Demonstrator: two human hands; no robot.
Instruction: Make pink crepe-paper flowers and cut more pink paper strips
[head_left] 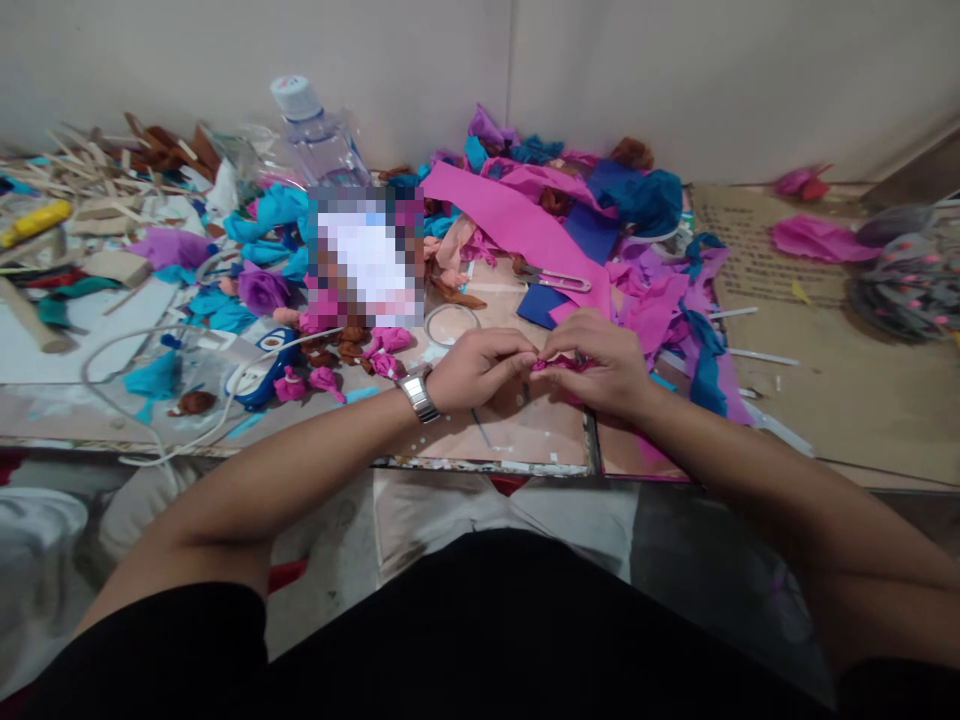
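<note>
Near the front edge of the worktop [825, 400], the left hand [480, 368] and right hand [600, 365] met, both grips pinched on a small twist of pink paper [553, 365] lying crosswise between them, its long axis left to right; scissors [551, 278] and more pink scraps lay just behind

Low board [525, 440] w/ crepe paper scraps [517, 220], scissors [551, 278], water bottle [319, 135], wooden sticks [97, 160]
</note>
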